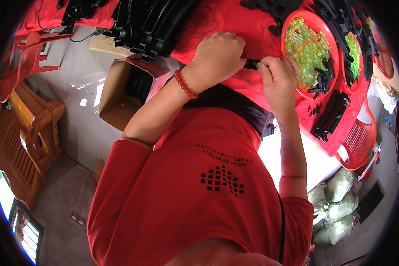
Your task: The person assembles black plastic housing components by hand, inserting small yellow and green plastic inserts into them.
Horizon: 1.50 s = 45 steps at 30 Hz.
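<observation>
Over the red cloth-covered table (pixel 208 22), my left hand (pixel 219 57) is closed with its knuckles up, a red bead bracelet on the wrist. My right hand (pixel 280 75) pinches one end of a small black plastic piece (pixel 252 64) between thumb and fingers. The piece spans the gap between both hands, its other end going into my left fingers, which mostly hide it. Close to my right hand stands a red basin (pixel 337 66) holding many clear yellow-green plastic pieces (pixel 308 48) and some black parts (pixel 324 77).
Long black plastic parts (pixel 150 26) lie stacked at the table's far left. Another red basin (pixel 359 62) with green pieces sits farther right, near black strips (pixel 332 115). Below the table's left side is an open cardboard box (pixel 112 93). Red chairs (pixel 359 139) and filled bags (pixel 341 204) stand at right.
</observation>
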Available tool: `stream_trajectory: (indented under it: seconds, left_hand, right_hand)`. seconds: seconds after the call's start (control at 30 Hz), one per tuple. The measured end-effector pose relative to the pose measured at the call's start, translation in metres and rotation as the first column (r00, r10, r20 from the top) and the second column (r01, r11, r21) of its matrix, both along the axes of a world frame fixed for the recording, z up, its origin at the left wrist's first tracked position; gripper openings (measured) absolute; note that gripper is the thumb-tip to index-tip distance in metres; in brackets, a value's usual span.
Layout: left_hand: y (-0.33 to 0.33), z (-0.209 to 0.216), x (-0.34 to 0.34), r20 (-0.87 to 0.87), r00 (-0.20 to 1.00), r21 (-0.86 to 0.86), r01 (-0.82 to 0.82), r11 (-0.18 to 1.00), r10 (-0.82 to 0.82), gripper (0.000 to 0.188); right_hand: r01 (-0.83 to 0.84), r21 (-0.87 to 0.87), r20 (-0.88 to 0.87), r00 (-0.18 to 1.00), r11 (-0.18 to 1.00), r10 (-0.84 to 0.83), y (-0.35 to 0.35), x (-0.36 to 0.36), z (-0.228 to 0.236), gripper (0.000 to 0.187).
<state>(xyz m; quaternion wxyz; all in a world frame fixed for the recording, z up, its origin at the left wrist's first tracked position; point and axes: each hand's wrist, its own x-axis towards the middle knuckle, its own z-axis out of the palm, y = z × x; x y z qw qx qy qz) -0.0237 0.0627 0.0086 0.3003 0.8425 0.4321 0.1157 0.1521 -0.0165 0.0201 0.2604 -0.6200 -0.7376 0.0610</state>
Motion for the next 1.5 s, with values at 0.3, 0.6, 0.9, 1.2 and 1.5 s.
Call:
stream_trajectory:
  seconds: [0.3, 0.6, 0.9, 1.2, 1.5]
  left_hand:
    - [-0.005, -0.003, -0.004, 0.011, 1.0, 0.058, 0.021, 0.998, -0.022, 0.02]
    - [-0.031, 0.016, -0.023, 0.162, 0.984, -0.059, -0.067, 0.996, 0.076, 0.015]
    - [-0.057, 0.019, -0.031, 0.484, 0.831, -0.458, -0.025, 0.889, 0.273, 0.026]
    - [-0.082, 0.007, -0.033, 0.528, 0.81, -0.479, 0.036, 0.877, 0.255, 0.035]
    - [-0.098, 0.008, -0.048, 0.501, 0.49, -0.763, 0.639, 0.098, 0.713, 0.047]
  right_hand:
    - [0.054, 0.037, 0.014, 0.998, 0.998, -0.055, -0.006, -0.003, 0.009, 0.012]
    - [0.384, -0.01, -0.032, 0.923, 0.923, -0.385, -0.011, 0.066, 0.018, 0.013]
    - [0.341, 0.297, 0.33, 0.84, 0.892, -0.43, -0.009, 0.056, 0.015, 0.028]
    - [0.378, -0.121, -0.426, 0.815, 0.918, -0.393, -0.027, -0.031, 0.032, 0.035]
    - [0.294, -0.084, -0.708, 0.655, 0.952, -0.265, -0.04, -0.028, 0.016, 0.019]
